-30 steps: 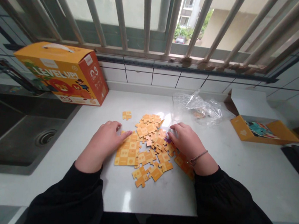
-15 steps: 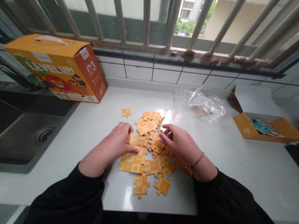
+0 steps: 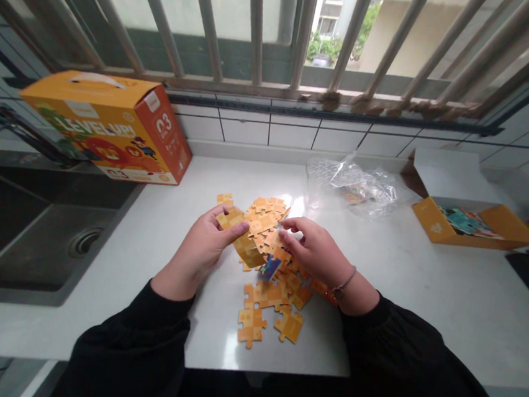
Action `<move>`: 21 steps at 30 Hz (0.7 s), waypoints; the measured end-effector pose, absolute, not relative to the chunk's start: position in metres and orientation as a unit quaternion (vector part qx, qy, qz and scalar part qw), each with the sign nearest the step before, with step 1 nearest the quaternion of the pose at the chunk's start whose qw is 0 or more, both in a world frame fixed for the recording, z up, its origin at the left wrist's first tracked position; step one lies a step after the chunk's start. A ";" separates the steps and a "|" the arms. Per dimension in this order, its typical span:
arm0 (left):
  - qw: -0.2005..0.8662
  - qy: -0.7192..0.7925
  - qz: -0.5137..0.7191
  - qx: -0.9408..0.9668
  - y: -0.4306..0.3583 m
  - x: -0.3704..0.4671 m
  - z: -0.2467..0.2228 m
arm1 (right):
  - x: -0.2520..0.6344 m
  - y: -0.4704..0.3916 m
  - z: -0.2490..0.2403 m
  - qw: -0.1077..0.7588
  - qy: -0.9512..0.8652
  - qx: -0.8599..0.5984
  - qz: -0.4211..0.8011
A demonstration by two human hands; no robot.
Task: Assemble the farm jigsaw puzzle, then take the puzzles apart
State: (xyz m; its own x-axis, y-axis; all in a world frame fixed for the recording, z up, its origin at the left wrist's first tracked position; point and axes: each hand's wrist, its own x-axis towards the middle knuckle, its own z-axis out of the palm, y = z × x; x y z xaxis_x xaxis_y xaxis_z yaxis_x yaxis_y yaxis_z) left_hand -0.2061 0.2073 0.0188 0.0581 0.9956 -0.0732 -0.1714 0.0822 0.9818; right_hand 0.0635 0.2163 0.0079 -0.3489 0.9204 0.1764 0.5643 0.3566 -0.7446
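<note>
My left hand is closed on a few flat yellow-orange puzzle pieces, the thumb on top, raised over the pile and tilted. Just below them a puzzle piece with a blue-purple printed face shows, slightly blurred; I cannot tell what supports it. To the right, my right hand hovers at the edge of the heaped orange puzzle pieces, fingers curled and thumb apart from the index finger. Nothing shows between them. More orange pieces lie nearer the front edge, some overlapping.
A large orange "LEVEL UP!" box stands at the back left beside a dark sink. Clear plastic wrapping lies at the back right, near an open orange box with printed cards. A single piece lies behind my left hand.
My left hand has picked up the yellow-orange pieces from the counter and tilted them up. The blue-purple face has come into view. My right hand has barely shifted.
</note>
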 end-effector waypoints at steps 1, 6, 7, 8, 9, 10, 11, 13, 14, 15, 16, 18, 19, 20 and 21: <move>0.580 0.445 0.527 0.433 0.208 -0.201 0.019 | 0.062 0.215 0.010 0.306 -0.759 -0.474 0.324; 0.596 0.402 0.571 0.397 0.208 -0.177 0.013 | 0.050 0.207 0.006 0.325 -0.697 -0.398 0.500; 0.604 0.394 0.572 0.390 0.208 -0.174 0.012 | 0.047 0.206 0.003 0.329 -0.687 -0.387 0.520; 0.615 0.387 0.570 0.383 0.207 -0.172 0.012 | 0.046 0.206 0.000 0.332 -0.682 -0.378 0.531; 0.627 0.381 0.567 0.376 0.207 -0.171 0.012 | 0.045 0.206 -0.002 0.335 -0.681 -0.372 0.534; 0.637 0.377 0.562 0.371 0.206 -0.171 0.013 | 0.045 0.206 -0.004 0.336 -0.683 -0.369 0.534; 0.642 0.377 0.558 0.367 0.206 -0.173 0.014 | 0.045 0.206 -0.005 0.337 -0.684 -0.369 0.531; 0.630 0.395 0.558 0.369 0.206 -0.180 0.017 | 0.048 0.208 -0.004 0.350 -0.680 -0.383 0.518; 0.610 0.414 0.561 0.378 0.206 -0.185 0.018 | 0.051 0.209 -0.003 0.360 -0.673 -0.395 0.512; 0.580 0.439 0.561 0.395 0.207 -0.191 0.018 | 0.053 0.210 -0.001 0.368 -0.663 -0.410 0.506; 0.545 0.468 0.554 0.421 0.208 -0.197 0.018 | 0.055 0.211 0.000 0.375 -0.653 -0.426 0.501; 0.484 0.518 0.508 0.489 0.209 -0.208 0.016 | 0.059 0.214 0.002 0.377 -0.637 -0.454 0.496; 0.465 0.534 0.475 0.523 0.210 -0.212 0.015 | 0.061 0.215 0.002 0.375 -0.634 -0.467 0.490; 0.446 0.546 0.442 0.555 0.211 -0.215 0.014 | 0.063 0.216 0.002 0.374 -0.635 -0.477 0.479; 0.421 0.554 0.413 0.588 0.212 -0.216 0.013 | 0.064 0.217 0.002 0.374 -0.641 -0.486 0.461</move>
